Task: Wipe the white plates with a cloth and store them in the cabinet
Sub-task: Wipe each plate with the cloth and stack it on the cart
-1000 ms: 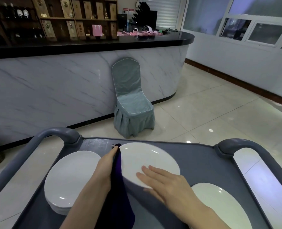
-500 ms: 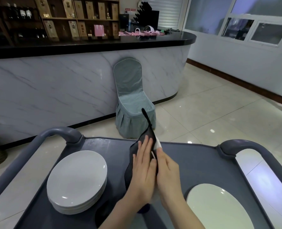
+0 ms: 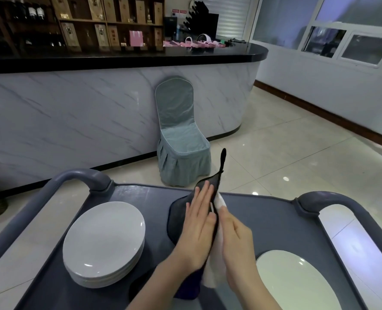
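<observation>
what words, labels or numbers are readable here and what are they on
Nothing is legible.
On the red wall signs: too small, blurred.
On the shelf boxes: labels blurred.
On the bottles: labels blurred.
The stacked plates and cloth show no print.

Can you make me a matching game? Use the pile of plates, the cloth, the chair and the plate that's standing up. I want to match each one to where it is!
Things:
1. plate stack
2. cloth
3. chair
4. upright plate

Places:
a. on the floor against the marble counter
b. held between the left hand and right hand
c. on the left side of the cart
d. pressed under the left hand's flat fingers

Pairs: 1-c, 2-d, 3-a, 4-b
</observation>
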`<state>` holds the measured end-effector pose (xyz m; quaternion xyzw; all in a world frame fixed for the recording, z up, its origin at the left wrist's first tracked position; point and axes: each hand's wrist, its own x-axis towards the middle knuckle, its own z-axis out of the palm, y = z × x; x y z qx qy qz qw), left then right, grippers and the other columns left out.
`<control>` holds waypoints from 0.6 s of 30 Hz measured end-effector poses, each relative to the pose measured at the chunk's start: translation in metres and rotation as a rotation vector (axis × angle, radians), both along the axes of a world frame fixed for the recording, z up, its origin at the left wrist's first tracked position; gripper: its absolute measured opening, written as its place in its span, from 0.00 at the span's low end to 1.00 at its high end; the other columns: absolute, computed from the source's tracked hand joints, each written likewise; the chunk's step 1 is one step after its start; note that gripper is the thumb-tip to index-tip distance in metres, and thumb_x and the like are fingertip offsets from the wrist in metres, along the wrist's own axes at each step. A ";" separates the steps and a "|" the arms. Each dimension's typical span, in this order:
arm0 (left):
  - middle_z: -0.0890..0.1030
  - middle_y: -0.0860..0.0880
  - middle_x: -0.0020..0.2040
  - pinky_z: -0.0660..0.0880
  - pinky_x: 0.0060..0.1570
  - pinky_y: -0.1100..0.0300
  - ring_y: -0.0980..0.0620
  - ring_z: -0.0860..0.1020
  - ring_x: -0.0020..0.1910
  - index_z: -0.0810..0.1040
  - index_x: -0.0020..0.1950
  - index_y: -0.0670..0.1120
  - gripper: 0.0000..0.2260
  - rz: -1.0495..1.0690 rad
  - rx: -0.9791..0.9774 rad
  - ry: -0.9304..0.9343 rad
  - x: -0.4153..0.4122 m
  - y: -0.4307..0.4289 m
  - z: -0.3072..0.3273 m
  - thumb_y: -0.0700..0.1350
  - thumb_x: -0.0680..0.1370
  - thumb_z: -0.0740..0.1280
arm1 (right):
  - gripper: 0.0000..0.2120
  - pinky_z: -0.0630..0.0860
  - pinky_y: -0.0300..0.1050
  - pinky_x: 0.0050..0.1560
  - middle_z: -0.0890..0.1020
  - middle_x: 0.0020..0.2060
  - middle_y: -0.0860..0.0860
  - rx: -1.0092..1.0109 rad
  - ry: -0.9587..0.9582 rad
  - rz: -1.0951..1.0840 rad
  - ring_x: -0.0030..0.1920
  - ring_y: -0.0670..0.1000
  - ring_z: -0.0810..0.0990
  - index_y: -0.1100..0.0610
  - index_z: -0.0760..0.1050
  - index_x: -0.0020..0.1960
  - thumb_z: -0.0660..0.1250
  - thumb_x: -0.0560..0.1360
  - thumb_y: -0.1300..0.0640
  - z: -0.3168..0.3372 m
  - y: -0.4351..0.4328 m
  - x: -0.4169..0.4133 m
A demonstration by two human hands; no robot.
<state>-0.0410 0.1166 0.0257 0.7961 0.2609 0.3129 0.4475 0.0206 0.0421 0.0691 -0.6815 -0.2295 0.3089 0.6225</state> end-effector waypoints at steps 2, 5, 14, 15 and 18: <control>0.49 0.66 0.78 0.43 0.78 0.50 0.65 0.44 0.77 0.50 0.76 0.61 0.19 0.013 -0.113 -0.027 -0.002 0.018 0.002 0.48 0.86 0.46 | 0.20 0.76 0.40 0.36 0.83 0.33 0.52 -0.012 0.016 0.035 0.35 0.47 0.80 0.55 0.82 0.35 0.62 0.81 0.49 0.001 -0.008 0.001; 0.52 0.63 0.78 0.48 0.78 0.53 0.64 0.48 0.77 0.51 0.75 0.62 0.20 0.047 -0.153 -0.048 -0.015 0.027 -0.006 0.44 0.85 0.49 | 0.20 0.75 0.39 0.36 0.82 0.34 0.52 0.030 0.120 0.075 0.34 0.47 0.78 0.62 0.81 0.39 0.64 0.78 0.47 0.009 -0.022 0.011; 0.46 0.60 0.80 0.37 0.75 0.61 0.56 0.42 0.79 0.48 0.79 0.52 0.26 0.012 0.236 0.056 -0.025 0.006 -0.019 0.49 0.82 0.50 | 0.19 0.81 0.50 0.50 0.86 0.50 0.58 0.023 0.297 0.132 0.52 0.57 0.86 0.52 0.86 0.50 0.66 0.71 0.41 0.015 -0.033 0.036; 0.47 0.59 0.80 0.38 0.76 0.60 0.56 0.42 0.79 0.48 0.80 0.51 0.25 -0.010 0.293 0.069 -0.022 0.009 -0.013 0.50 0.82 0.50 | 0.19 0.80 0.53 0.54 0.86 0.51 0.57 0.003 0.281 0.140 0.53 0.57 0.85 0.52 0.86 0.51 0.66 0.71 0.41 0.015 -0.029 0.033; 0.48 0.59 0.80 0.41 0.76 0.60 0.56 0.45 0.79 0.50 0.80 0.52 0.25 -0.040 0.330 0.069 -0.023 0.024 -0.008 0.50 0.83 0.49 | 0.19 0.81 0.49 0.49 0.86 0.50 0.58 -0.008 0.291 0.142 0.51 0.57 0.86 0.52 0.86 0.51 0.66 0.71 0.40 0.017 -0.020 0.031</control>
